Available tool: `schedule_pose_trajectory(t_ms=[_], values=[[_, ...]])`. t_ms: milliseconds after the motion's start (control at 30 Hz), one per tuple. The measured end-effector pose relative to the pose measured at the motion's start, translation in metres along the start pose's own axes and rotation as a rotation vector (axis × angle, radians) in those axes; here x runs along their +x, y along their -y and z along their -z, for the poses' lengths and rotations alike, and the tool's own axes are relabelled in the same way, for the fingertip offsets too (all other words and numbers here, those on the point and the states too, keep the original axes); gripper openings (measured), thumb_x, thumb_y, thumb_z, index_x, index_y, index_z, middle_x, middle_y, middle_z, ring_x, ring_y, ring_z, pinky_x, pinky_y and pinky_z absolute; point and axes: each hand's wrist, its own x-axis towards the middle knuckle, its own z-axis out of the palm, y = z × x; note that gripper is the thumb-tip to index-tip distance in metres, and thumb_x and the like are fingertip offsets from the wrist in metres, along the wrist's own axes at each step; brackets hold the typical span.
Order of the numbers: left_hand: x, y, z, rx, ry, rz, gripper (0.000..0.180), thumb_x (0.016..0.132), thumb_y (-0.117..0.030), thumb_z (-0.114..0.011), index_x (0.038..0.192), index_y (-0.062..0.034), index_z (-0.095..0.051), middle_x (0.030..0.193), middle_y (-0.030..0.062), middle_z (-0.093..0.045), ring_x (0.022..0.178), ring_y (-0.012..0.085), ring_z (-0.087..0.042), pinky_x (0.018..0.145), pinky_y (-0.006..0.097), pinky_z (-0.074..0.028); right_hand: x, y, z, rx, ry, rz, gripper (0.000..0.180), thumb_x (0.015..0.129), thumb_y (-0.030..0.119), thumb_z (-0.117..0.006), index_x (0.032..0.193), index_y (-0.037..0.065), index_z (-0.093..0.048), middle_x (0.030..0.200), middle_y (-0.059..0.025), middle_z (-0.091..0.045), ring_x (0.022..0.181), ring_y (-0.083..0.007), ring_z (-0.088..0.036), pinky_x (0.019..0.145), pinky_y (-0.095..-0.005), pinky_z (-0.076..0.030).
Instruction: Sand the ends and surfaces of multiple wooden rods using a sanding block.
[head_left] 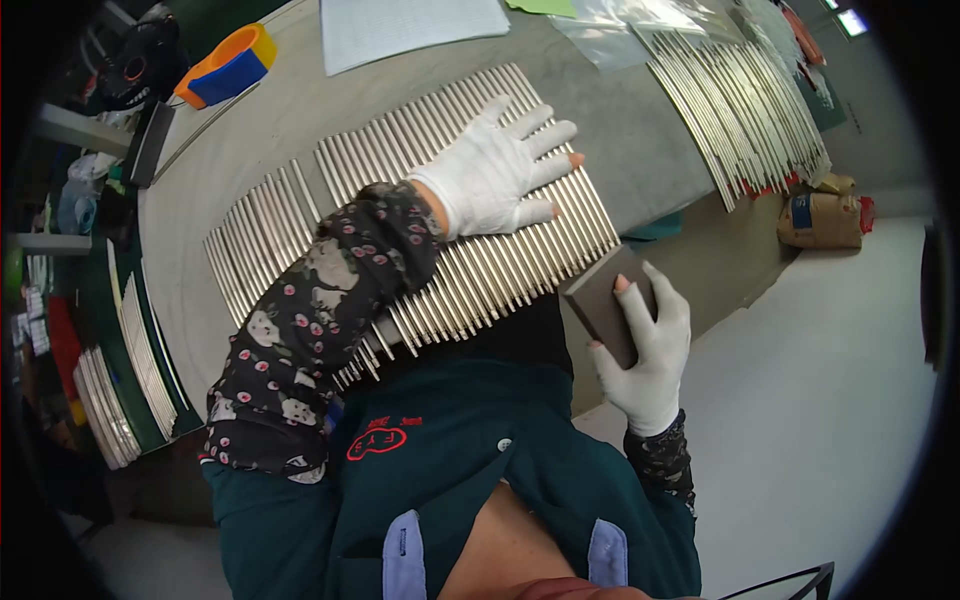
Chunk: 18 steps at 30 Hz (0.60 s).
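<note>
Silvery metal rods [500,265] lie side by side on the grey tabletop [640,130], a wide, glinting, close-packed row with a narrow break toward its left end and near tips at the table's edge, beside the person's torso. I see the left hand [495,175], white-gloved with some fingertips bare, resting flat across them, fingers spread apart and gripping nothing. The right hand [650,350] is clamped on a dark grey block [600,310] by the row's right end; I can't tell whether block and rods touch. For room, I have bare tabletop between this row and the rod bundle [740,120] on the right, and more at upper left, below the orange-and-blue ring [235,85]. A paper sheet [415,30] bounds the far side.
</note>
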Motion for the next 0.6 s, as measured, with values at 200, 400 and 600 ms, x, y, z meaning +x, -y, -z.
schedule_pose_trajectory(t_ms=[200, 400, 600], values=[[0.032, -0.011, -0.014, -0.105, -0.029, 0.019, 0.061, 0.093, -0.055, -0.044, 0.14, -0.0151, -0.046, 0.147, 0.0095, -0.04, 0.139, 0.0268, -0.032, 0.114, 0.052, -0.02, 0.004, -0.007, 0.002, 0.023, -0.037, 0.09, 0.074, 0.06, 0.018, -0.074, 0.131, 0.012, -0.052, 0.133, -0.0252, -0.046, 0.112, -0.0394, -0.049, 0.095, -0.0475, -0.04], [-0.03, -0.026, 0.032, -0.25, -0.116, -0.159, 0.066, 0.082, -0.049, -0.062, 0.134, -0.0115, -0.05, 0.145, 0.013, -0.04, 0.138, 0.0299, -0.032, 0.112, 0.054, -0.023, 0.011, -0.028, 0.004, -0.022, -0.143, 0.034, 0.066, 0.075, 0.027, -0.069, 0.135, 0.011, -0.05, 0.135, -0.0255, -0.044, 0.114, -0.0402, -0.047, 0.096, -0.0483, -0.039], [-0.174, 0.002, 0.059, -0.285, 0.153, 0.145, 0.082, 0.064, -0.041, -0.077, 0.133, -0.0128, -0.043, 0.143, 0.0179, -0.039, 0.132, 0.0371, -0.039, 0.107, 0.058, -0.027, 0.029, -0.046, -0.005, -0.025, -0.164, 0.003, 0.064, 0.078, 0.028, -0.068, 0.137, 0.01, -0.049, 0.137, -0.0237, -0.044, 0.117, -0.0388, -0.047, 0.097, -0.0471, -0.039]])
